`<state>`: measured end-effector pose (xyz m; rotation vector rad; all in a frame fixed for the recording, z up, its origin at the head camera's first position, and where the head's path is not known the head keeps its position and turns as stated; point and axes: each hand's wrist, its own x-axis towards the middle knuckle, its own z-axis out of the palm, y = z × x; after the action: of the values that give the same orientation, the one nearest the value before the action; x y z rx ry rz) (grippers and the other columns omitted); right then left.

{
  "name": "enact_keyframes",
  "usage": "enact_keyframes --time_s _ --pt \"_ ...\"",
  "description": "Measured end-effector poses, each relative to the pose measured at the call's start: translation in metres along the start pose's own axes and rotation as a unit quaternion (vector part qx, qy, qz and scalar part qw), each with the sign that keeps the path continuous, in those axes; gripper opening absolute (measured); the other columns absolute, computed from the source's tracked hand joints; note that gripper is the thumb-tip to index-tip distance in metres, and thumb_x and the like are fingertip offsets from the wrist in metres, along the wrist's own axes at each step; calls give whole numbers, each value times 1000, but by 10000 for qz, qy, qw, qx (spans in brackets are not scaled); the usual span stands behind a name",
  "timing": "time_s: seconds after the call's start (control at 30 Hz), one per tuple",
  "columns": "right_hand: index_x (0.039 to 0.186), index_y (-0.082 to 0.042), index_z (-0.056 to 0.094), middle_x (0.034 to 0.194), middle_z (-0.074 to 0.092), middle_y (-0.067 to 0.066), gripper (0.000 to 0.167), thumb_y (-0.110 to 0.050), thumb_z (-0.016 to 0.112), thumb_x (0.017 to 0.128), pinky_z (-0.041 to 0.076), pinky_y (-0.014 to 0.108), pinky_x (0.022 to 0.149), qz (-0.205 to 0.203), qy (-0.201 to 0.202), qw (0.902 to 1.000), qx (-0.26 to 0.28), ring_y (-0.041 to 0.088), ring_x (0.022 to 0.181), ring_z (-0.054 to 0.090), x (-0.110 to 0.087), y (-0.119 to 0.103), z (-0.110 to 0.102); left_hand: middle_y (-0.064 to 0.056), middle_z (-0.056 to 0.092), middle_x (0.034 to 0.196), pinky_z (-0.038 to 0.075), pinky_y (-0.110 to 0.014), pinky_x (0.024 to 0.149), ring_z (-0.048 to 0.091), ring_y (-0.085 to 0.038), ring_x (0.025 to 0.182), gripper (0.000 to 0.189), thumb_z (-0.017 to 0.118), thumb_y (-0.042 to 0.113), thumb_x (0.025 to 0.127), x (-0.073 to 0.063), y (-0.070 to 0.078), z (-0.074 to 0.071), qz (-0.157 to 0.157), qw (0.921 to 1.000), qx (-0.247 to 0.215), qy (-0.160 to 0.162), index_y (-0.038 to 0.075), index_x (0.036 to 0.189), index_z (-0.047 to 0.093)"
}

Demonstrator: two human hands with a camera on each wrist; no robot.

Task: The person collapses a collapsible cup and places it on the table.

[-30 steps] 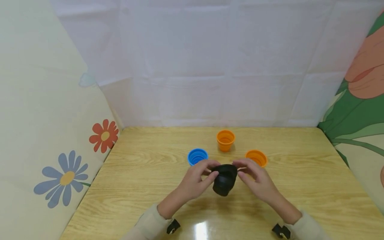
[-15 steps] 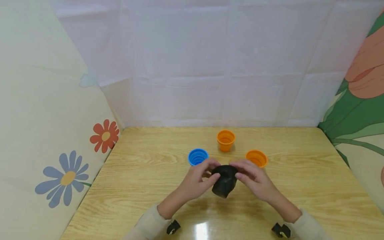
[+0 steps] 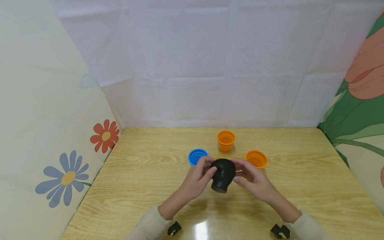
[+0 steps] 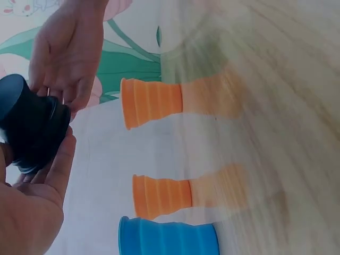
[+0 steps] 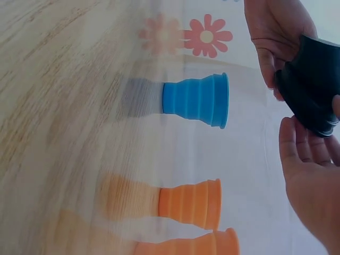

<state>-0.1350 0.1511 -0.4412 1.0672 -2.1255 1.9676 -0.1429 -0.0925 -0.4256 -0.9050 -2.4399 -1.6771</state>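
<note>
White cloth [image 3: 186, 66] hung at the back, a flower-printed sheet [image 3: 27, 100] ran down the left and another printed sheet [image 3: 360, 120] down the right, and the wood-grain table [image 3: 141, 176] spread out before you. And there it was, the black cup [image 3: 224, 175], up off the wood between your two hands, tilted, narrow end down and towards you! Your left hand [image 3: 194, 181] had it pinched, thumb in front, fingers behind. Your right hand [image 3: 257, 181] came in at the opposite side, fingertips on the cup, thumb right beside it; whether that thumb pressed, you couldn't tell. Beyond your left fingers stood the blue cup [image 3: 195, 156], partly hidden; beyond your right, one orange cup [image 3: 256, 158]; farther back between them, a second orange cup [image 3: 225, 141], upright.
</note>
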Motion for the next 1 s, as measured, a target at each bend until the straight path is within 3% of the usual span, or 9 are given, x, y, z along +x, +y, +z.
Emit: enact_keyframes --time_s 0.23,0.43,0.77,1.0 --pt "141 5 52 124 62 9 45 8 59 97 56 25 93 62 147 9986 -506 8 111 60 -1 1 0 -13 67 117 60 -26 78 66 -22 98 30 56 11 104 0 -2 -1 -1 9996 -161 -214 5 133 54" --pt "141 4 54 126 60 18 43 7 58 98 58 25 90 136 144 9982 -572 7 110 59 -2 0 0 -10 71 104 60 -26 76 67 -16 91 27 62 17 102 2 0 -5 -191 9990 -35 -405 4 126 60" --pt "133 3 61 122 65 18 39 8 64 94 60 28 82 1 349 9962 -794 8 108 62 0 2 4 -9 75 94 59 -23 67 70 -12 80 21 68 12 97 2 1 -2 97 9985 387 -380 3 116 64" --pt "136 1 59 118 65 15 37 -3 62 99 60 29 81 734 270 9954 -553 11 102 62 -1 -2 4 -10 75 97 60 -23 67 70 -14 81 22 68 11 98 1 2 -1 -53 9989 282 -374 2 117 64"
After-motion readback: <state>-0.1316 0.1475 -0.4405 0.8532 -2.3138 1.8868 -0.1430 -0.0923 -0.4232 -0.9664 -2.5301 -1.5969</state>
